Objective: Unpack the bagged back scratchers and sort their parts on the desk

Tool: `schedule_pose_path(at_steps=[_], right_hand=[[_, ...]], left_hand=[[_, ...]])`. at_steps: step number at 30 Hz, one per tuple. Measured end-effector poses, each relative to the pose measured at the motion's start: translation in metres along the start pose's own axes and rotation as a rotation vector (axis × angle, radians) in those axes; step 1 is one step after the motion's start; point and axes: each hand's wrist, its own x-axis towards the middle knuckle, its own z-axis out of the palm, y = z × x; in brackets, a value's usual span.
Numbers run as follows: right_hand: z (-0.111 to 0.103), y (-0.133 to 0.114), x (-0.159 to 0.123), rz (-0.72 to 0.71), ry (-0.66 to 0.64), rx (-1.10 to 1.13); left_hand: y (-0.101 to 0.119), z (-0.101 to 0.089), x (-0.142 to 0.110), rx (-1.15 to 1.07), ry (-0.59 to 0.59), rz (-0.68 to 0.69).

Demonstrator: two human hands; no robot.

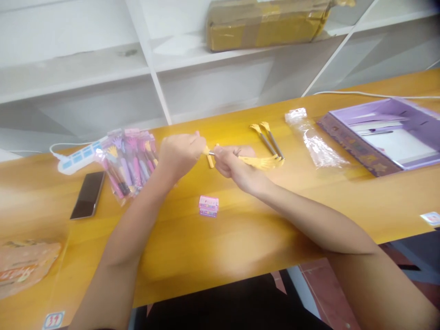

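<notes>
Between my two closed hands runs a yellow hand-shaped back scratcher (259, 162) with a short stretch of metal rod showing. My left hand (180, 153) is in a fist around its far end, and a small yellow bit peeks out beside the fingers. My right hand (237, 165) pinches the rod, with the yellow claw pointing right below the palm. A loose yellow piece (210, 161) lies on the table just behind the hands. Two more back scratchers (270, 140), with yellow claws and dark shafts, lie farther back. Pink-purple cards (208, 206) lie in front of the hands.
At left are wrapped colourful back scratchers (132, 160), a white power strip (80, 158), a phone (87, 195) and a printed bag (27, 266). Rightward lie a clear plastic sleeve (318, 142) and a purple box (364, 146). A taped carton (268, 25) sits on the shelf.
</notes>
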Motion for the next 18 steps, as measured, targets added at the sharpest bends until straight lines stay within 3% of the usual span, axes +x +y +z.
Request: schedule_pose_path(at_steps=[9, 13, 18], right_hand=[[-0.008, 0.000, -0.003, -0.047, -0.004, -0.038], [-0.009, -0.002, -0.002, -0.058, -0.002, -0.061], [-0.021, -0.044, -0.008, -0.131, 0.077, 0.013]], left_hand=[[-0.018, 0.003, 0.001, -0.059, -0.004, -0.035], [-0.032, 0.002, 0.002, -0.086, -0.077, -0.089], [-0.072, -0.020, 0.006, -0.048, -0.111, -0.271]])
